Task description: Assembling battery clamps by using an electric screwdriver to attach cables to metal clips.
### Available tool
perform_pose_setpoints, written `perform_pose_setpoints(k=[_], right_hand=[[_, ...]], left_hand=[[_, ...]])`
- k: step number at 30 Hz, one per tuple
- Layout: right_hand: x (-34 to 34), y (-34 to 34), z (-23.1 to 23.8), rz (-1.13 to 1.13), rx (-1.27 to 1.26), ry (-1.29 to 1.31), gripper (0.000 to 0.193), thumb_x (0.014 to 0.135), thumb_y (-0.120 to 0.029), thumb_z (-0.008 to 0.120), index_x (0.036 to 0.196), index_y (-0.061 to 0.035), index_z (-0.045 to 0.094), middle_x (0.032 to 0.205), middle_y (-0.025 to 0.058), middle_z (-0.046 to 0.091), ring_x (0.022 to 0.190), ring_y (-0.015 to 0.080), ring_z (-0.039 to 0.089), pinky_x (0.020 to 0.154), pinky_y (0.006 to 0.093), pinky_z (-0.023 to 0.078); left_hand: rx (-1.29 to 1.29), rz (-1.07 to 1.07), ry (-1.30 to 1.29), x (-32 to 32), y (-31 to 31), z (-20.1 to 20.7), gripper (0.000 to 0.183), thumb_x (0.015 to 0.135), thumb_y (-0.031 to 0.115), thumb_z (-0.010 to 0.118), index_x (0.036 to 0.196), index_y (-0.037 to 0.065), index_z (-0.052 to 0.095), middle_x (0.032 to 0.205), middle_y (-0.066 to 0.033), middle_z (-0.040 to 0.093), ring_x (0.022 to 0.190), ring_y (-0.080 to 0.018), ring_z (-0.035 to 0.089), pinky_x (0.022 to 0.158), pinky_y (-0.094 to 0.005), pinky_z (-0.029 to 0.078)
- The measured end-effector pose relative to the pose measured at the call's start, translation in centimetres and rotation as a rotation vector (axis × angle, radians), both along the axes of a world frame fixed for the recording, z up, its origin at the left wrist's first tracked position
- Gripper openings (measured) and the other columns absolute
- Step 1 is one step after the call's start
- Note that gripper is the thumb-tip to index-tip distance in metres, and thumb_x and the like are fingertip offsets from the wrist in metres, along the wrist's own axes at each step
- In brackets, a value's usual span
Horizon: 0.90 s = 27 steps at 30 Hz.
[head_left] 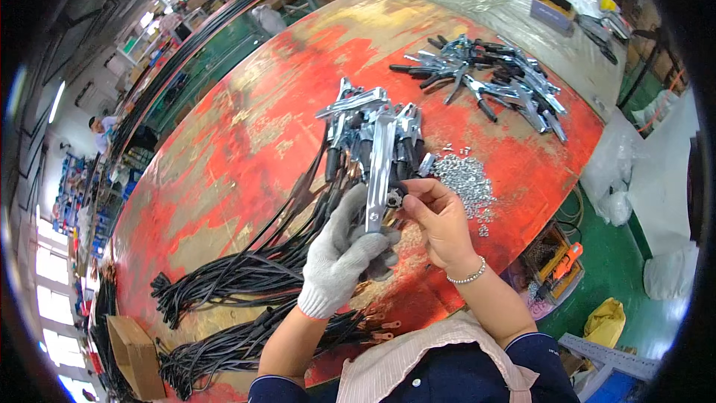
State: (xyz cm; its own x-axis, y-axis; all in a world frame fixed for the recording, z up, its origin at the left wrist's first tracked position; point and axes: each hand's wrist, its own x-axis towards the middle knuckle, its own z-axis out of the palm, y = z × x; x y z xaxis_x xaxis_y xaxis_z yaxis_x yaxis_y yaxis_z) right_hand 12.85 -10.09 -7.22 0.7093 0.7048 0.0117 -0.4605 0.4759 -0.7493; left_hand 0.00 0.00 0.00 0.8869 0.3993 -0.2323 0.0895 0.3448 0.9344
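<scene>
My left hand (pixel 337 250), in a grey-white knit glove, is closed around a silver metal clamp (pixel 381 160) that stands upright with its long flat arm facing me. My bare right hand (pixel 438 218), a beaded bracelet at its wrist, has thumb and forefinger pinched at a small round dark part (pixel 394 198) beside the clamp; whether it belongs to the clamp cannot be made out. Just beyond, a pile of similar clamps with black grips (pixel 344 123) lies joined to black cables (pixel 246 272). Right of my fingers spread many small silver nuts (pixel 464 183).
More black-handled clamps (pixel 492 78) are heaped at the far right of the worn red table (pixel 261 112). A second cable bundle (pixel 224 358) with copper lugs lies nearest me, by a cardboard box (pixel 134 358). Off the right edge stands a bin with an orange tool (pixel 568 261).
</scene>
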Motion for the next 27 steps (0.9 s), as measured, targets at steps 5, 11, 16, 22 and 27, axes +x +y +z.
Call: perform_pose_setpoints(k=[5, 11, 16, 22, 27], right_hand=[[-0.9, 1.3, 0.9, 0.041, 0.048, -0.036, 0.023, 0.083, -0.004, 0.066, 0.104, 0.0014, 0.059, 0.096, 0.0051, 0.063, 0.085, 0.0099, 0.059, 0.078, 0.0255, 0.051], [-0.4, 1.2, 0.5, 0.119, -0.012, -0.062, 0.024, 0.081, -0.004, 0.068, 0.104, 0.0011, 0.060, 0.099, 0.0053, 0.063, 0.088, 0.0100, 0.059, 0.082, 0.0251, 0.048], [0.0, 0.7, 0.9, 0.160, 0.034, -0.173, 0.025, 0.080, -0.004, 0.069, 0.104, -0.0009, 0.061, 0.101, 0.0060, 0.064, 0.092, 0.0118, 0.060, 0.084, 0.0263, 0.048], [1.7, -1.7, 1.0, -0.090, 0.000, -0.667, 0.034, 0.085, -0.009, 0.063, 0.118, -0.0021, 0.055, 0.116, 0.0081, 0.048, 0.103, 0.0138, 0.051, 0.086, 0.0288, 0.045], [5.0, -12.2, -5.8, -0.779, -0.431, -0.523, 0.028, 0.086, -0.009, 0.061, 0.111, -0.0016, 0.053, 0.100, 0.0063, 0.056, 0.093, 0.0144, 0.056, 0.083, 0.0283, 0.045]], left_hand=[[0.025, 0.045, 0.001, -0.1, 0.5, 0.3, 0.073, 0.085, 0.005, 0.057, 0.143, 0.002, 0.013, 0.098, -0.0144, 0.061, 0.073, -0.0154, 0.062, 0.057, -0.0242, 0.050], [-0.058, 0.001, 0.047, 0.0, 0.9, -0.1, 0.074, 0.085, 0.002, 0.056, 0.143, 0.002, 0.012, 0.096, -0.0131, 0.062, 0.071, -0.0155, 0.062, 0.057, -0.0245, 0.050], [-0.024, -0.002, 0.057, 0.3, 0.7, -0.3, 0.062, 0.082, 0.002, 0.059, 0.136, 0.001, 0.029, 0.092, -0.0099, 0.061, 0.066, -0.0132, 0.060, 0.056, -0.0234, 0.048], [0.052, 0.198, 0.048, 1.5, 0.0, -0.7, 0.053, 0.071, 0.001, 0.057, 0.121, 0.001, 0.040, 0.077, -0.0079, 0.054, 0.050, -0.0137, 0.049, 0.038, -0.0223, 0.035], [0.084, 0.182, -0.210, -0.3, 0.1, -2.9, 0.057, 0.089, 0.014, 0.057, 0.138, 0.006, 0.029, 0.129, -0.0133, 0.046, 0.078, -0.0111, 0.053, 0.038, -0.0151, 0.039]])
